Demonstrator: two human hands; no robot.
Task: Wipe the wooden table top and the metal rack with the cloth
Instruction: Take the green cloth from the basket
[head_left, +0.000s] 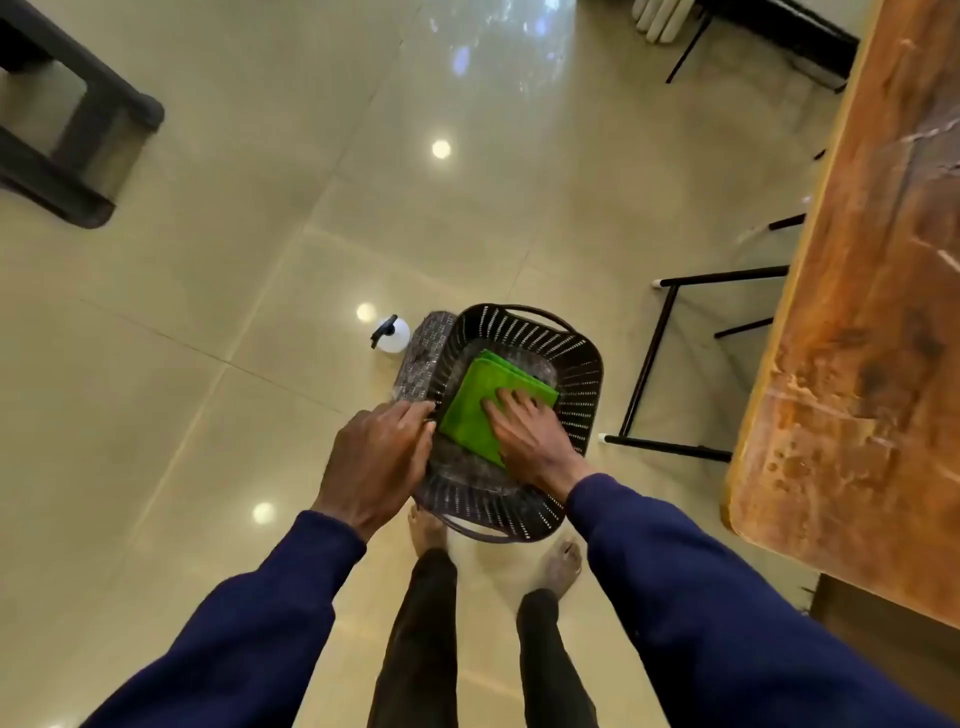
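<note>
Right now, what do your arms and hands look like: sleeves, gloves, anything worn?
Both arms wear long dark navy sleeves, left sleeve and right sleeve, ending in cuffs at the wrists. The left hand and right hand are bare: no gloves, and no ring or watch shows.

A bright green cloth, folded into a flat square, lies on the bottom of a dark slotted plastic basket on the floor. The wooden table top, orange-brown and glossy with pale streaks, stands to its right.
</note>
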